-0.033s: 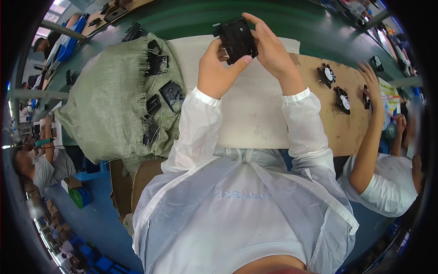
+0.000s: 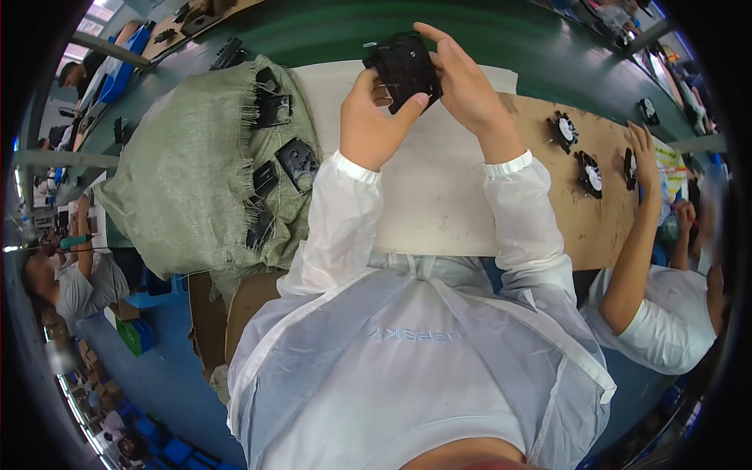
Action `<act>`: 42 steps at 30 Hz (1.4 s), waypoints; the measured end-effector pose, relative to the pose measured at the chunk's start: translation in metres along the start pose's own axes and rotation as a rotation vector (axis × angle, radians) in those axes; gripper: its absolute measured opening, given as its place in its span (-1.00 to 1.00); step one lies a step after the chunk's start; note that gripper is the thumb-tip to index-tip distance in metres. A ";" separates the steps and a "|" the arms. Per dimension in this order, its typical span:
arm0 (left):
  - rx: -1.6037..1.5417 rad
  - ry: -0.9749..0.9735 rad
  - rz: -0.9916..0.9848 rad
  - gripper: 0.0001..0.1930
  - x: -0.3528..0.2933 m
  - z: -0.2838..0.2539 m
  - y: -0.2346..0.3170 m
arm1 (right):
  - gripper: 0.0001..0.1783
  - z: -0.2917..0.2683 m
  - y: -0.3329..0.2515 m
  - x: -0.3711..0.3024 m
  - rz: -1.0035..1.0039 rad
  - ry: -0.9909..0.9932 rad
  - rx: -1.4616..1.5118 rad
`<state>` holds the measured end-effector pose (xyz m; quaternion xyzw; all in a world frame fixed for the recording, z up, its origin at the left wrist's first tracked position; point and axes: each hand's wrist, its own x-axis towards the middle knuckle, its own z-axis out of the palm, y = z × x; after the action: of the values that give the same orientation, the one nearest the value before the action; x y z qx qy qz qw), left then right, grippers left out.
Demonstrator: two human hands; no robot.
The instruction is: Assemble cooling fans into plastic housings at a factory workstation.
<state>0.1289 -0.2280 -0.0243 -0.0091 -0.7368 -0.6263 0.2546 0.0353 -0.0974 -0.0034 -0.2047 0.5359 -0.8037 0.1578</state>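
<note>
A black, boxy plastic part [image 2: 404, 69] is held up over the far side of the table, slightly tilted. My left hand [image 2: 374, 117] grips its left and near edges, the thumb pressed along its near edge. On the other side my right hand [image 2: 468, 88] holds the right edge, its index finger reaching past the far corner. The fingers behind the part are partly hidden. Below lies a pale sheet [image 2: 431, 200] covering the table in front of me.
At left a green woven sack [image 2: 184, 168] lies open, with several black plastic parts [image 2: 297, 164] at its mouth. On the brown board [image 2: 540, 164] to the right are black-and-white assemblies [image 2: 589, 174]. A co-worker's arm [image 2: 636, 243] reaches in there. The green table surface [image 2: 329, 35] extends behind.
The black part has tilted slightly in my hands. At right, the co-worker's hand has moved a little lower, beside an assembly.
</note>
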 end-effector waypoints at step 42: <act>-0.476 -0.550 -0.186 -0.83 0.031 0.126 0.032 | -0.20 -0.093 -0.058 -0.156 -0.122 0.056 -0.046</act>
<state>0.0664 -0.1137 0.0061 -0.1690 -0.6092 -0.7745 -0.0201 0.1223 0.0727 -0.0067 -0.2178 0.5452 -0.8046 0.0887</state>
